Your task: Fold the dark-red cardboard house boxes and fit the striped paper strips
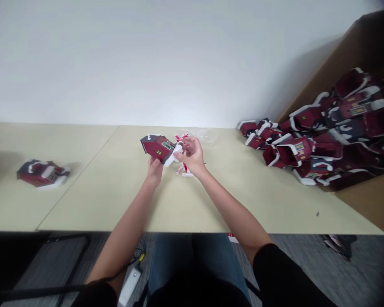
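A small dark-red toy house [156,147] with a dark roof, white snow trim and lit-looking windows is tipped on its side above the table. My left hand [155,170] is closed around its lower edge. At the house's right end, my right hand [193,155] pinches a small white piece [178,149] against it; the fingers partly hide this piece, so its exact kind is unclear. Red-and-white striped pieces [179,170] lie on the table behind and below the right hand, partly covered by it.
Another red house [41,174] sits on the left tabletop. At right, a tipped cardboard box [365,200] spills many similar houses [302,151] onto the table. Clear plastic [206,134] lies near the wall. A white power bank [130,285] with cables is below the table edge.
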Available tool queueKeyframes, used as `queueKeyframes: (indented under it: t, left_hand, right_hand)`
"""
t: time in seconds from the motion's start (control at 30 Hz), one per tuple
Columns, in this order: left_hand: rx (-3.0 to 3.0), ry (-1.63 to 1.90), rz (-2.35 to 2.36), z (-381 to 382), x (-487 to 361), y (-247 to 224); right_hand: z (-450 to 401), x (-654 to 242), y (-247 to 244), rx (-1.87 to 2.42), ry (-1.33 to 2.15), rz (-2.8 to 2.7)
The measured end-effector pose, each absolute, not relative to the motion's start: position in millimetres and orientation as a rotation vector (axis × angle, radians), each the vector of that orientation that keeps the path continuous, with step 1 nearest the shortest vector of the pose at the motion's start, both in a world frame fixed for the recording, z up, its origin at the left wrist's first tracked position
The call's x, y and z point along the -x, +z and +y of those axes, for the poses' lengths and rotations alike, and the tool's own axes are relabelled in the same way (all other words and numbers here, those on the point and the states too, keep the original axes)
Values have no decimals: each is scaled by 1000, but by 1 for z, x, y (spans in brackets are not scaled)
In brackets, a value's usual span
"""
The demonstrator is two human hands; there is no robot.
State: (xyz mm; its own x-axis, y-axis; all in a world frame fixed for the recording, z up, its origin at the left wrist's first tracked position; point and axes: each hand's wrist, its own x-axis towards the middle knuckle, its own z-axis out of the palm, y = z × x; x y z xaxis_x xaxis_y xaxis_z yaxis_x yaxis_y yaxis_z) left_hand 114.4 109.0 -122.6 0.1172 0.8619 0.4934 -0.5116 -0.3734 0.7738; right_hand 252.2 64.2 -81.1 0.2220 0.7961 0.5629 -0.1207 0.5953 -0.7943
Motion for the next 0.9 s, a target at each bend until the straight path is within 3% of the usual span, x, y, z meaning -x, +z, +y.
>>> queueKeyframes:
  t: [0.13,0.23,0.4,0.63,0.9]
  left_hand:
    - [-1203,1510,573,125,-107,-125]
    - [-1246,1507,734,139,-98,-128]
    - [-1258,1560,1069,150,-81,-129]
    - [-1191,1505,829,144,-77,-124]
    - [-973,1385,594,130,-74,-115]
  right_hand:
    - [78,-267,-107,770,822,-1138]
    - [74,-293,-118,937,675,-1201]
    - [57,-323,-119,1158,468,-2035]
    - [46,-298,-112,1581,118,-2312]
    - [51,-300,-122,1669,15,-2264]
